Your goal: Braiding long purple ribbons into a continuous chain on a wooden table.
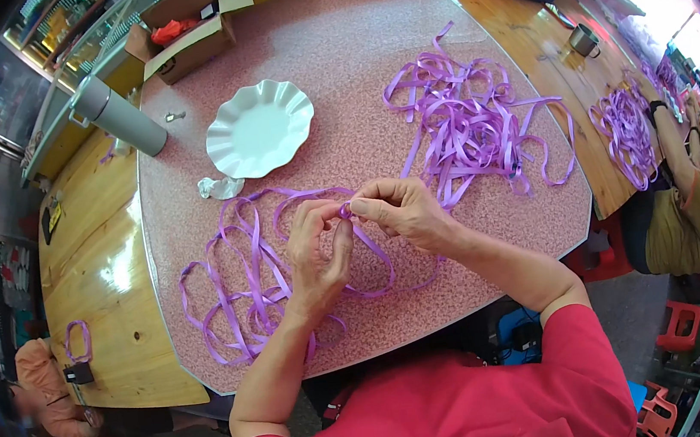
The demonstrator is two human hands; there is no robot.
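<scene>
My left hand (pixel 318 244) and my right hand (pixel 396 206) meet above the middle of the pink speckled table. Both pinch a narrow purple ribbon (pixel 346 211) between thumb and fingertips, where it forms a small loop or fold. From there the ribbon hangs in a wide curve below my hands. More loose purple ribbon (pixel 252 255) lies in loops on the tabletop to the left, partly behind my left forearm. Beyond my right hand rests a large tangled pile of the same ribbon (pixel 468 119). My fingers hide the exact shape of the part I pinch.
A white scalloped plate (pixel 260 129) stands beyond my left hand, a crumpled wrapper (pixel 220 187) beside it. Farther back are a grey bottle (pixel 118 115) and an opened cardboard box (pixel 191 53). On the right, another person (pixel 687 206) sits near more purple ribbon (pixel 622 136); someone else (pixel 46 391) sits at left.
</scene>
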